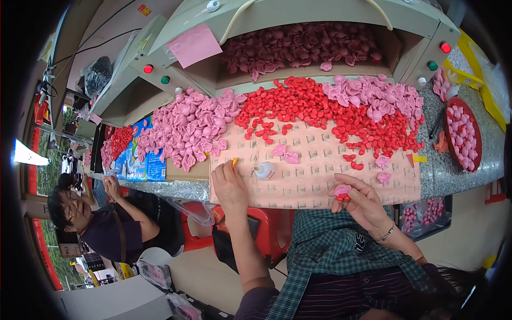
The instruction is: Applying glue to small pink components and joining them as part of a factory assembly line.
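Observation:
My left hand [230,186] is over the left part of the pale peach mat [314,184], fingers pinched round a small yellow piece [234,162] whose kind I cannot make out. Just right of it is a small white squeeze bottle [264,170] with a narrow tip. Held up at the mat's front edge, my right hand [368,205] grips a pink petal-shaped piece [341,189] with a red bean-shaped piece [344,197] against it. Two loose pink pieces [291,157] lie between the hands, and two more pink pieces [383,177] lie beyond my right hand.
Red pieces [298,106] and heaps of pink pieces [186,125] cover the back of the bench. Behind stands a grey machine housing [314,12] holding more pink pieces. A red bowl [480,141] sits at right. Another person [117,224] sits at left, near a red stool [272,226].

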